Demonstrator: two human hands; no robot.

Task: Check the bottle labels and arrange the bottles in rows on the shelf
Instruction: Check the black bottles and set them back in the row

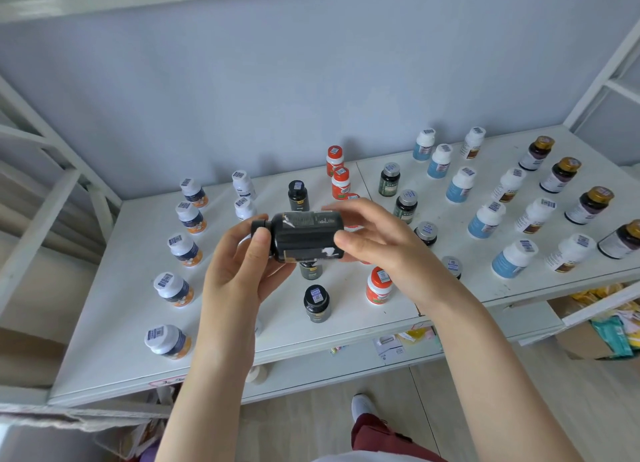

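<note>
Black bottle (306,236) is held on its side above the white shelf (114,305), cap to the left: left hand (239,264) curled round the cap end, right hand (377,243) pinching the base, label turned up. Head view shows most bottles standing in rows by kind; judged well advanced, with this one yet to be placed, probably in the black row (317,304) beneath.

Black bottle (306,234) sideways above shelf (114,323).
Cap points left, label seemingly scuffed; other bottles (485,219) stand upright in rows.
</note>
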